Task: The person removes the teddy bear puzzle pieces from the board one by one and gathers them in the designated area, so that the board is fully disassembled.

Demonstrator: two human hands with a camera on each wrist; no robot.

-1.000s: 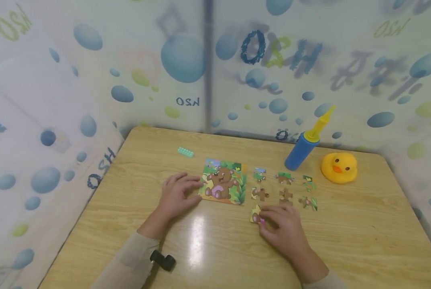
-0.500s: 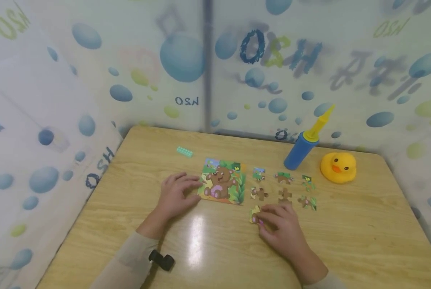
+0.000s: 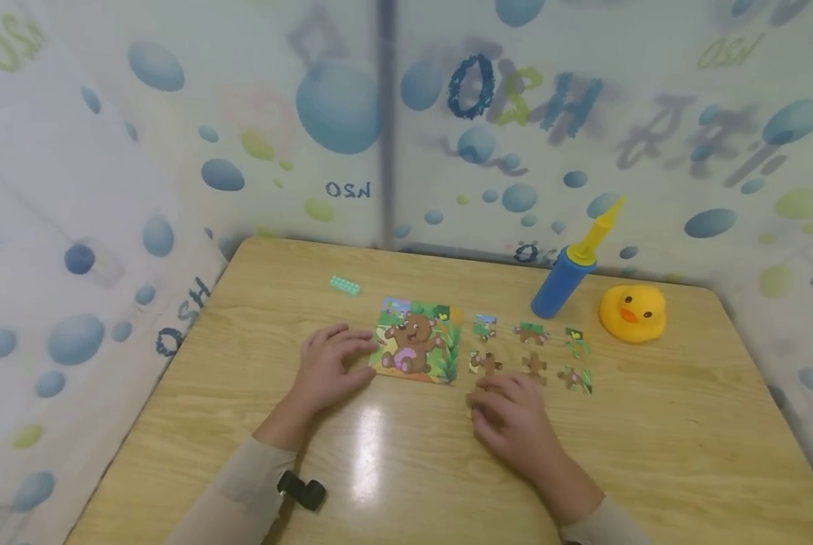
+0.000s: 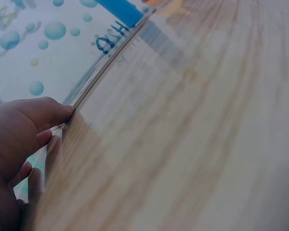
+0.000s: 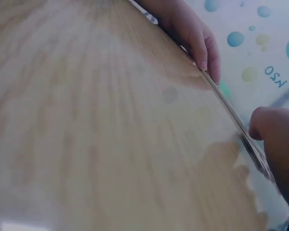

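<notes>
In the head view my left hand (image 3: 330,363) rests on the table with its fingers relaxed, the fingertips right at the left edge of a square bear picture board (image 3: 416,341). To the right lie several loose jigsaw puzzle pieces (image 3: 486,363) in rows, printed with parts of the same bear. My right hand (image 3: 515,420) curls its fingers and thumb on a puzzle piece (image 3: 469,409) at the lower left of these rows; the hand hides most of it. In the right wrist view the right thumb (image 5: 274,127) shows close above the tabletop.
A blue and yellow hand pump (image 3: 559,280) stands behind the pieces, with a yellow rubber duck (image 3: 633,312) to its right. A turquoise toy brick (image 3: 345,285) lies behind the picture board. The wooden table (image 3: 406,469) meets patterned walls at the back and sides.
My right hand has moved slightly left and away from me, covering more of the lower-left puzzle piece. The left hand has stayed at the board's edge. The head view has shifted a little.
</notes>
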